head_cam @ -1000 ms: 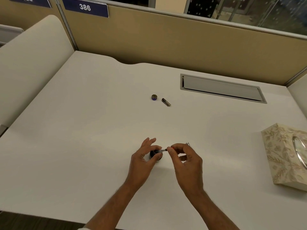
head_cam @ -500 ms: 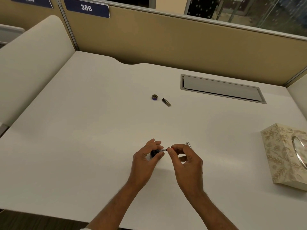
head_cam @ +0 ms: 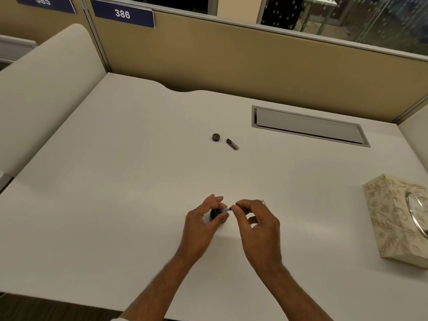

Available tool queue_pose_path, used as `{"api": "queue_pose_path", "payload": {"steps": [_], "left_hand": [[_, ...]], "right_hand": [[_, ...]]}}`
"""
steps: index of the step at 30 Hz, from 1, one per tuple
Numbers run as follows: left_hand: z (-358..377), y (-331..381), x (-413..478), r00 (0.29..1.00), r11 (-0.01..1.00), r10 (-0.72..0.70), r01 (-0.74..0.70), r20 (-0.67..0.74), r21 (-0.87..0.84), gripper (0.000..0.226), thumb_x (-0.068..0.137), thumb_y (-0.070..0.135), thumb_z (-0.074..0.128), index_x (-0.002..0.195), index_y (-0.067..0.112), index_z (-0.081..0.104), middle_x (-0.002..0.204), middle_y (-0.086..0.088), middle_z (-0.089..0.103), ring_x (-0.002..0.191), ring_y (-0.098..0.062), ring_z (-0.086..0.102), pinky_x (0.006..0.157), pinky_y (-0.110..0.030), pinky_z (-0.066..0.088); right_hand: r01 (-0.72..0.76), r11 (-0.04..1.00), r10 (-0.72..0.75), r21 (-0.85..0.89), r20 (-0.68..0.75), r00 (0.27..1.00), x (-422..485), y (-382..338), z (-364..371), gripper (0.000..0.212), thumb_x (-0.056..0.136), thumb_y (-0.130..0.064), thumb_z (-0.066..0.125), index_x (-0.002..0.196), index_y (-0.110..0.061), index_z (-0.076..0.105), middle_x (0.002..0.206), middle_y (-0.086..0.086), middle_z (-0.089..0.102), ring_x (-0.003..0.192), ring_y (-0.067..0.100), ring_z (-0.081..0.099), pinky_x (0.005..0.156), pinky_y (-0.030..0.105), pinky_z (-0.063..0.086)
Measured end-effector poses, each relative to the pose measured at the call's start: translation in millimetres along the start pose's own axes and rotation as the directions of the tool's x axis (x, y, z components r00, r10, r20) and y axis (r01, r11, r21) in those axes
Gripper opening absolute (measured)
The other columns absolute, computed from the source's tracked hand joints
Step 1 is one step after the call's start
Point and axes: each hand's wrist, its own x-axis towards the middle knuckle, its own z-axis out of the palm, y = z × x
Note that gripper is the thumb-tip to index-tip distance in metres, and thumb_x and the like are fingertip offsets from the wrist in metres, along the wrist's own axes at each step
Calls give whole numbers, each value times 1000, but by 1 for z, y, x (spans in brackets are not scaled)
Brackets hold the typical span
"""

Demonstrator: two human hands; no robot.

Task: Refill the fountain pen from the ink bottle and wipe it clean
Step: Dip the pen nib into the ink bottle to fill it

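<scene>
On the white desk, the left hand cupped the dark ink bottle while the right hand pinched the pen, its tip at the bottle's mouth (a bottle cap and pen barrel lay well beyond). A floral tissue box sat at the right.

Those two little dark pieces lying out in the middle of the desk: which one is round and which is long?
The bottle cap, on the left, is the round one with a purple band. The pen barrel piece, just right of it, is the long dark tube on its side.
</scene>
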Motion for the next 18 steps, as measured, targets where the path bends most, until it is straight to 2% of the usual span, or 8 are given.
{"api": "queue_pose_path", "payload": {"steps": [7, 10, 12, 16, 18], "left_hand": [[0, 1, -1, 1000, 1000, 17, -17, 12, 24, 13, 90, 21, 75, 102, 27, 76, 133, 14, 69, 140, 4, 46, 110, -11, 30], [1, 3, -1, 1000, 999, 24, -24, 7, 38, 12, 90, 22, 76, 101, 26, 76, 135, 15, 67, 140, 2, 46, 105, -4, 28], [1, 4, 0, 1000, 999, 27, -27, 9, 29, 12, 89, 21, 76, 100, 27, 76, 135, 15, 67, 141, 1, 45, 107, -7, 29], [0, 4, -1, 999, 1000, 23, -23, 31, 13, 11, 89, 21, 77, 98, 29, 77, 135, 15, 68, 142, 2, 44, 114, -21, 32], [0, 4, 1, 999, 999, 23, -24, 31, 37, 11, 89, 22, 77, 98, 28, 77, 136, 15, 67, 143, 0, 43, 112, -17, 29]], "right_hand": [[-32, 999, 33, 13, -20, 999, -2, 0, -3, 8, 92, -14, 71, 92, -22, 73, 88, -19, 70, 91, 6, 67, 66, 16, 51], [-55, 998, 56, 37, -33, 998, -4, -2, -6, 9, 93, -14, 70, 91, -22, 73, 95, -21, 69, 91, 5, 66, 67, 16, 51], [-78, 995, 81, 60, -40, 996, -4, -2, -7, 9, 93, -13, 70, 91, -22, 73, 95, -21, 69, 92, 5, 66, 67, 18, 52], [-104, 993, 107, 60, -42, 993, -6, -1, -8, 8, 93, -15, 70, 94, -22, 73, 99, -25, 68, 94, 2, 65, 67, 17, 51], [-105, 993, 108, 55, -41, 993, -7, 1, -8, 7, 93, -15, 70, 94, -21, 74, 99, -25, 68, 94, 1, 65, 68, 18, 51]]}}
